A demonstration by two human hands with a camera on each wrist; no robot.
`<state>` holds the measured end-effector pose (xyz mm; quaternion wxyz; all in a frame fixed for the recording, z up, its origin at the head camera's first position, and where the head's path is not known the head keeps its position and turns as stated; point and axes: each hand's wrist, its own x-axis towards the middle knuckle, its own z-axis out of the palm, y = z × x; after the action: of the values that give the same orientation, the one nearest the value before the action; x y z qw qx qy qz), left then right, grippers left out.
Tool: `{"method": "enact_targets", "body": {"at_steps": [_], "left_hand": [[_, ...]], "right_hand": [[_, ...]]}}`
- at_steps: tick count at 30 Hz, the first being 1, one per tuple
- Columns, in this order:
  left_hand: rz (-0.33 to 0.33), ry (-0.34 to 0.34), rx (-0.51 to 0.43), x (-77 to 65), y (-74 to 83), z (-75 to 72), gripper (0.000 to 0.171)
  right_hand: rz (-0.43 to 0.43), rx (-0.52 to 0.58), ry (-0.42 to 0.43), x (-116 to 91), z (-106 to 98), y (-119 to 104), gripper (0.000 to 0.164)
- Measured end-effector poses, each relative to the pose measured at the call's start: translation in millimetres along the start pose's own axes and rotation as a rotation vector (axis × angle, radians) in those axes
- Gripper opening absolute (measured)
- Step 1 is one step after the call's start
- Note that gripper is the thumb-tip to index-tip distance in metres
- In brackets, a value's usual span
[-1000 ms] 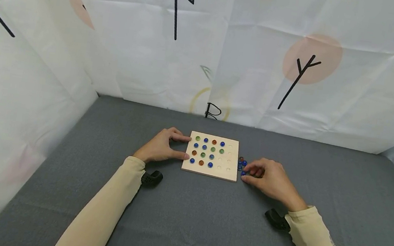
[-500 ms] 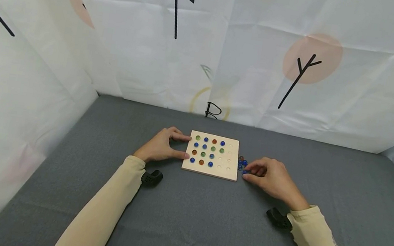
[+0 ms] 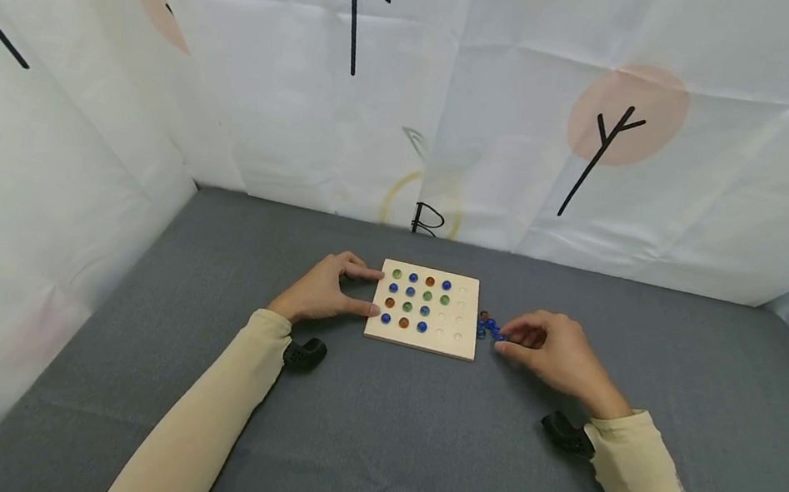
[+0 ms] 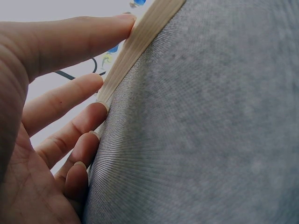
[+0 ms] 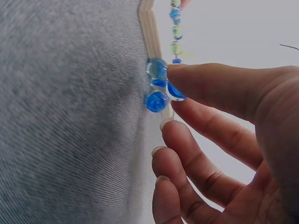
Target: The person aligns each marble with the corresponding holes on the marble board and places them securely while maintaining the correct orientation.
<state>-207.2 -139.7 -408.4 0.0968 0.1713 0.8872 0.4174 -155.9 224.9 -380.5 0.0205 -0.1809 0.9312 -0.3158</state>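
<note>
A pale wooden board (image 3: 426, 344) with shallow round hollows lies on the grey cloth. Blue, green and amber glass marbles fill its left columns, while the rightmost column has bare hollows. My left hand (image 3: 321, 293) touches the board's left side with straight thumb and index fingertips; the left wrist view shows them at its edge (image 4: 140, 44). Just right of the board, my right hand (image 3: 561, 355) pinches a blue marble (image 5: 175, 92) between thumb and index finger. Loose marbles (image 5: 156, 101) sit close beside that pinch, mostly blue, with an amber marble (image 3: 484, 315) behind them.
Grey cloth (image 3: 367, 444) covers the table. A white patterned sheet (image 3: 500, 143) hangs behind it and along the left. Black wrist devices show under the left wrist (image 3: 304, 354) and the right wrist (image 3: 568, 435).
My right hand has shifted slightly right, away from the board, with the blue marble at its fingertips. The left hand and the board have stayed in place.
</note>
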Motion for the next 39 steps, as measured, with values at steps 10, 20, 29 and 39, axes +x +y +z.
{"method": "enact_targets", "body": {"at_steps": [10, 20, 29, 39], "left_hand": [[-0.007, 0.004, 0.004, 1.4, -1.3, 0.7, 0.061], [-0.003, 0.005, -0.009, 0.9, -3.0, 0.3, 0.06], [-0.001, 0.01, -0.007, 2.3, -4.4, 2.3, 0.06], [0.011, 0.008, 0.0, 1.5, -3.2, 1.3, 0.06]], "right_hand": [[-0.003, 0.043, 0.048, -0.9, 0.5, -2.0, 0.018], [-0.028, 0.094, 0.094, -2.0, 9.8, -11.9, 0.018], [-0.07, 0.098, 0.093, 0.7, 20.8, -21.2, 0.018], [-0.084, 0.127, 0.072, 20.2, 29.4, -34.2, 0.015]]}}
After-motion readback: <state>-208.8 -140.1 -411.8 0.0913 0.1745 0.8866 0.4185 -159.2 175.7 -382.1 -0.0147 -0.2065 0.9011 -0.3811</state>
